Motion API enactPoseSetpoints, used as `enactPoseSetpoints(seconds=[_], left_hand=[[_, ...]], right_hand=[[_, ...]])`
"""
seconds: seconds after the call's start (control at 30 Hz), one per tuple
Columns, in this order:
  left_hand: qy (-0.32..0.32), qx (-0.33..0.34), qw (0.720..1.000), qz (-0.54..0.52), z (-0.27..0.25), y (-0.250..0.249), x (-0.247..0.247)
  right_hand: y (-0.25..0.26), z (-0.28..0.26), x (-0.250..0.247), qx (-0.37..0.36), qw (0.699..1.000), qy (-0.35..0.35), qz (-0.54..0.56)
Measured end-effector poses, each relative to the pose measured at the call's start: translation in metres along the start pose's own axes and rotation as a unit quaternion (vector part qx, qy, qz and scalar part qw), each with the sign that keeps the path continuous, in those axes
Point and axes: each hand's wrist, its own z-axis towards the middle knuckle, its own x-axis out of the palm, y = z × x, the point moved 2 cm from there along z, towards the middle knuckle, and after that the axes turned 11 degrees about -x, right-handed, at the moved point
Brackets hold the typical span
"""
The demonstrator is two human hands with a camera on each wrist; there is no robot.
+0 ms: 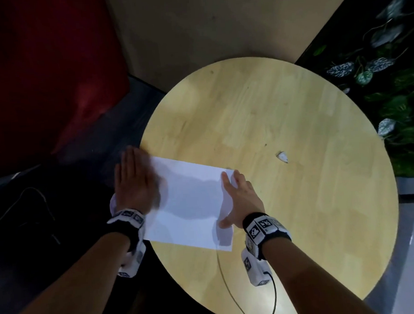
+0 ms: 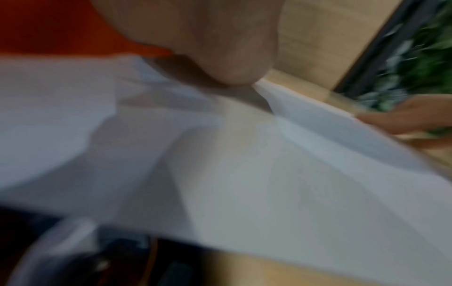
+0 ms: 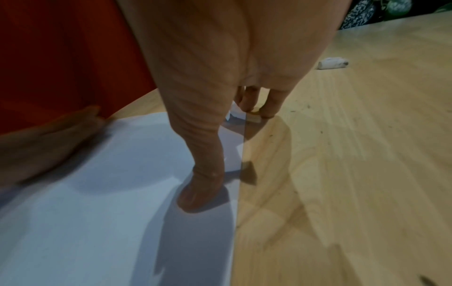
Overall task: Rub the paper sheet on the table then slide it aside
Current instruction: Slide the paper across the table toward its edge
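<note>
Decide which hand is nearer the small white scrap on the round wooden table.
Right. The right hand rests at the paper's right edge, close to the small white scrap; the left hand lies across the sheet's far-left edge.

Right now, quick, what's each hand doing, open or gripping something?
Left hand: open, lying flat on the left end of the paper sheet.
Right hand: open, fingers spread, thumb and fingertips pressing the sheet's right edge.
</note>
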Motion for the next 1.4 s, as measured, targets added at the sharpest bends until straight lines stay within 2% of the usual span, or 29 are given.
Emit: enactPoseSetpoints(seconds=[0.03,0.07,0.13,0.17,0.2,0.23,0.3,0.37,0.43,0.47,0.5,0.53,0.57,0.63,0.67,0.7,0.77,0.8,0.87,0.93,0.97,1.0,1.03,1.07,1.13,1.2,1.23,1.3,1.4], left_hand=[[-0.003,0.036,0.999,-0.03,-0.012,-0.024,0.009],[0.027,0.094,0.993,-0.06,-0.031,-0.051,0.021],[0.109,0.233,0.965,-0.042,-0.079,-0.096,0.043],[0.126,0.272,0.954,-0.009,-0.097,-0.103,0.05],[0.125,0.282,0.951,0.018,-0.103,-0.098,0.053],[0.11,0.277,0.954,0.03,-0.1,-0.084,0.053],[0.047,0.218,0.973,0.052,-0.083,-0.04,0.042],[0.008,0.107,0.993,0.054,-0.059,0.004,0.019],[0.021,-0.002,1.0,0.012,-0.046,0.018,0.004],[0.024,-0.028,0.999,-0.019,-0.047,0.007,0.005],[0.033,-0.013,0.999,-0.038,-0.054,-0.013,0.01],[0.043,0.037,0.997,-0.051,-0.069,-0.039,0.018],[0.06,0.11,0.991,-0.049,-0.09,-0.064,0.029],[0.106,0.265,0.958,-0.011,-0.132,-0.091,0.043],[0.117,0.302,0.946,0.01,-0.141,-0.087,0.044],[0.116,0.3,0.947,0.017,-0.14,-0.074,0.035],[0.082,0.241,0.967,0.029,-0.119,-0.028,0.02],[0.058,0.192,0.979,0.041,-0.104,0.001,0.012],[0.018,0.046,0.997,0.053,-0.071,0.053,-0.01],[0.012,-0.061,0.998,0.025,-0.048,0.059,-0.026],[0.01,-0.068,0.998,0.006,-0.042,0.04,-0.026],[0.01,-0.008,1.0,0.015,-0.042,0.011,-0.019],[0.042,0.057,0.998,-0.002,-0.047,-0.026,-0.009],[0.092,0.102,0.989,-0.049,-0.053,-0.061,0.004],[0.173,0.213,0.961,-0.028,-0.073,-0.123,0.025],[0.187,0.29,0.939,0.003,-0.083,-0.142,0.042],[0.173,0.3,0.938,0.016,-0.074,-0.137,0.042],[0.083,0.249,0.965,0.0,-0.044,-0.099,0.038],[-0.03,0.103,0.994,0.015,0.005,-0.022,0.023]], right_hand=[[0.0,0.0,0.0,0.0,1.0,0.002,-0.005],[-0.001,0.001,0.001,0.0,1.0,0.004,-0.008],[-0.003,0.001,0.002,-0.006,1.0,0.0,-0.014],[-0.004,0.001,0.002,-0.013,1.0,-0.003,-0.026],[-0.006,0.002,0.001,-0.022,0.999,-0.002,-0.049],[-0.008,0.002,-0.001,-0.032,0.997,0.002,-0.073],[-0.013,0.005,-0.005,-0.047,0.994,0.011,-0.098],[-0.015,0.008,-0.009,-0.057,0.994,0.015,-0.088],[-0.015,0.011,-0.008,-0.065,0.995,0.015,-0.08],[-0.015,0.011,-0.008,-0.066,0.995,0.015,-0.08],[-0.015,0.011,-0.007,-0.066,0.994,0.014,-0.081],[-0.016,0.012,-0.007,-0.064,0.994,0.013,-0.084],[-0.016,0.012,-0.007,-0.064,0.994,0.012,-0.09],[-0.018,0.012,-0.008,-0.065,0.993,0.01,-0.099],[-0.02,0.012,-0.008,-0.065,0.993,0.009,-0.098],[-0.02,0.011,-0.008,-0.065,0.994,0.01,-0.092],[-0.021,0.01,-0.007,-0.065,0.995,0.01,-0.075],[-0.021,0.01,-0.007,-0.065,0.996,0.008,-0.068],[-0.019,0.01,-0.007,-0.069,0.996,0.006,-0.062],[-0.019,0.01,-0.008,-0.073,0.996,0.004,-0.052],[-0.019,0.01,-0.009,-0.072,0.997,-0.001,-0.036],[-0.019,0.008,-0.01,-0.069,0.997,-0.01,-0.013],[-0.02,0.007,-0.011,-0.063,0.998,-0.02,0.011],[-0.021,0.005,-0.011,-0.054,0.998,-0.03,0.033],[-0.023,0.003,-0.008,-0.038,0.995,-0.046,0.08],[-0.024,0.003,-0.005,-0.039,0.991,-0.059,0.114],[-0.026,0.004,-0.005,-0.037,0.991,-0.056,0.115],[-0.026,0.004,-0.005,-0.034,0.994,-0.045,0.098],[-0.023,0.008,-0.008,-0.056,0.995,-0.05,0.073]])
